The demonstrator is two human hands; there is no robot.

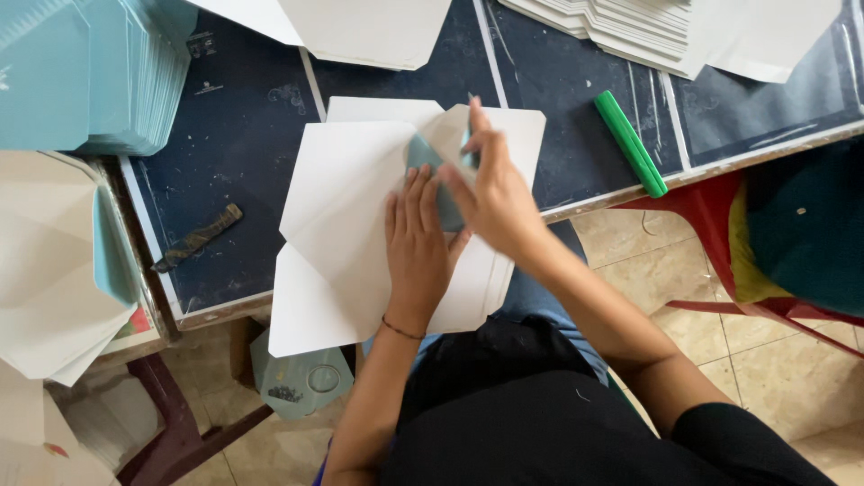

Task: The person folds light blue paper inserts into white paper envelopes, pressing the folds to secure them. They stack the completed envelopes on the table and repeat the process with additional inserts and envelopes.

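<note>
A white unfolded envelope sheet with a teal inner face lies on top of a small pile at the near edge of the dark table. My left hand lies flat on the sheet, fingers spread, pressing it down. My right hand crosses over the left and pinches a white flap near the sheet's upper middle, folding it over the teal part.
A green stick-shaped tool lies to the right on the table. Stacks of teal envelopes stand at far left, white sheet stacks at the back. More white sheets lie left. A red chair stands to the right.
</note>
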